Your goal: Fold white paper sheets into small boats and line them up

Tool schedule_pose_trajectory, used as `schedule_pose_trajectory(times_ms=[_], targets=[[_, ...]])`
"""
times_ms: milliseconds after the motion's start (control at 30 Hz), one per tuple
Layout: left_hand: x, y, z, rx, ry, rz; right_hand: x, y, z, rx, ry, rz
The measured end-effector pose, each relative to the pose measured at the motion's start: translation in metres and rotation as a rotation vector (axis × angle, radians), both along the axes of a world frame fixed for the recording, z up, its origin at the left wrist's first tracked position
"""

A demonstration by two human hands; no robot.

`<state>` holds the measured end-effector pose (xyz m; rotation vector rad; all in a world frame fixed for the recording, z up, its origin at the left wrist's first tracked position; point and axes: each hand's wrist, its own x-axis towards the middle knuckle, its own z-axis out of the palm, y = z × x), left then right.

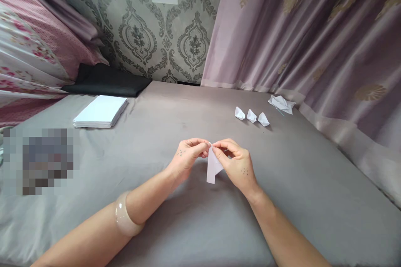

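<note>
Between both hands hangs a partly folded piece of white paper (211, 170), held a little above the grey sheet. My left hand (191, 154) pinches its upper edge with thumb and forefinger. From the other side my right hand (233, 160) grips the same top part, its thumb lying along a fold. A long flat strip points down, and a slanted flap shows at its right; the rest is behind my right fingers. Farther off to the right stand three small folded paper pieces (251, 116) in a row, each with raised, pointed sides.
A thick stack of white paper (100, 110) lies at the left, before a folded black cloth (109, 81). Crumpled white paper (282, 103) rests at the right near the curtain (257, 50). A patterned wall (138, 37) stands behind the bed's grey sheet (175, 108).
</note>
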<state>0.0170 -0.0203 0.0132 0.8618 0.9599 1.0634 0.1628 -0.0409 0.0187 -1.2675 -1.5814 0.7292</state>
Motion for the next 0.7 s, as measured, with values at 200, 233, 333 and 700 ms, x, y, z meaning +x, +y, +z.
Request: schedule_pose_trajectory(times_ms=[200,233,333,700], targets=[[-0.004,0.000,-0.002,0.017,0.025,-0.027,0.000,-0.002,-0.005,0.302,-0.248,0.013],[-0.004,0.000,-0.003,0.023,0.028,-0.035,0.000,-0.002,-0.007,0.347,-0.299,0.009],[-0.005,0.001,-0.005,0.035,0.042,-0.056,0.000,-0.003,-0.010,0.468,-0.465,-0.017],[-0.009,0.008,-0.010,-0.012,0.026,-0.088,-0.009,-0.010,-0.012,0.575,-0.792,-0.074]])
